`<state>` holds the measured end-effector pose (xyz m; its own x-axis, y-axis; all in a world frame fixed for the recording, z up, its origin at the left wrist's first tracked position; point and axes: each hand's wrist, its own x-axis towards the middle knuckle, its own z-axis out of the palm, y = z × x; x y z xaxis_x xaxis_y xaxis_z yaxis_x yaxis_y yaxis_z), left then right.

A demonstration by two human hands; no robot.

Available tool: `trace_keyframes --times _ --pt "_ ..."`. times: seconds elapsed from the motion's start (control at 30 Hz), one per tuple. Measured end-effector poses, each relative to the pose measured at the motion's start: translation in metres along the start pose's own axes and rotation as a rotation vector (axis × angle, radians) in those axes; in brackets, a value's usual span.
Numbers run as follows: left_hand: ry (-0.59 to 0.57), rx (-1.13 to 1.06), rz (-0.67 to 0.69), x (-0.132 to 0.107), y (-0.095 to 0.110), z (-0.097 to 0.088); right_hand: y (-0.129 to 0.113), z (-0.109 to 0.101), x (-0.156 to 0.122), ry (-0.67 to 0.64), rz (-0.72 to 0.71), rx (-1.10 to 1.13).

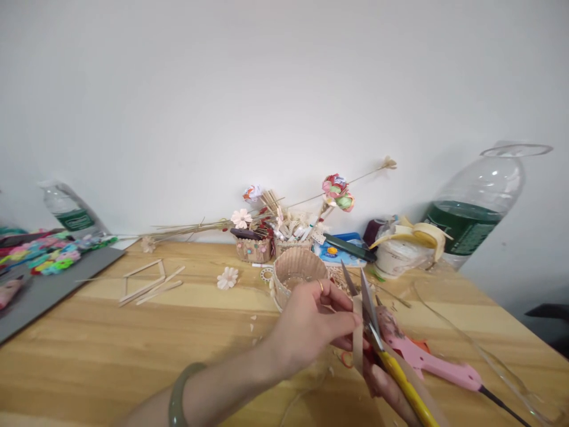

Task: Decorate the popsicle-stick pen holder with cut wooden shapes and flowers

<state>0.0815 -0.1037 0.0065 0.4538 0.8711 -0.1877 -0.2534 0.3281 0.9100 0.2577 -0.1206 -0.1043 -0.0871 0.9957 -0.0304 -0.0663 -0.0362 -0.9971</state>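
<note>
My left hand (306,317), a bangle on its wrist, pinches a flat pale craft stick (358,350) between thumb and fingers. The stick stands nearly upright. My right hand (386,388) is wrapped round the yellow handle of a pair of scissors (395,373), partly hidden behind it. The scissor blades point up and are spread apart, close beside the top of the stick; whether they touch it I cannot tell. Just behind my left hand sits a round beige basket (280,290), its lower right side covered by the hand.
A pink glue gun (448,367) lies at the right with its cord. Small decorated baskets (253,249) with dried flowers stand by the wall. Loose craft sticks (151,287) and a fabric flower (227,278) lie left. A large bottle (471,219) and banana peel (422,234) are back right.
</note>
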Motion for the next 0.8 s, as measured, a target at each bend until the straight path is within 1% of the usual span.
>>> trace_keyframes --times 0.07,0.13,0.27,0.53,0.8 --pt "-0.037 0.026 -0.004 0.001 -0.003 -0.001 -0.002 -0.002 0.001 -0.063 0.054 0.017" --pt "-0.079 0.056 0.0 0.002 -0.005 -0.003 -0.002 -0.005 0.001 -0.103 0.068 0.011" --pt "-0.119 0.07 0.029 0.005 -0.008 -0.005 0.0 -0.008 -0.002 -0.096 0.043 -0.044" --pt "-0.097 0.046 0.053 0.003 -0.007 -0.003 0.006 -0.003 -0.004 -0.124 -0.006 -0.155" --pt "-0.099 0.043 0.036 0.004 -0.006 -0.004 0.0 0.012 -0.016 -0.117 -0.034 -0.184"
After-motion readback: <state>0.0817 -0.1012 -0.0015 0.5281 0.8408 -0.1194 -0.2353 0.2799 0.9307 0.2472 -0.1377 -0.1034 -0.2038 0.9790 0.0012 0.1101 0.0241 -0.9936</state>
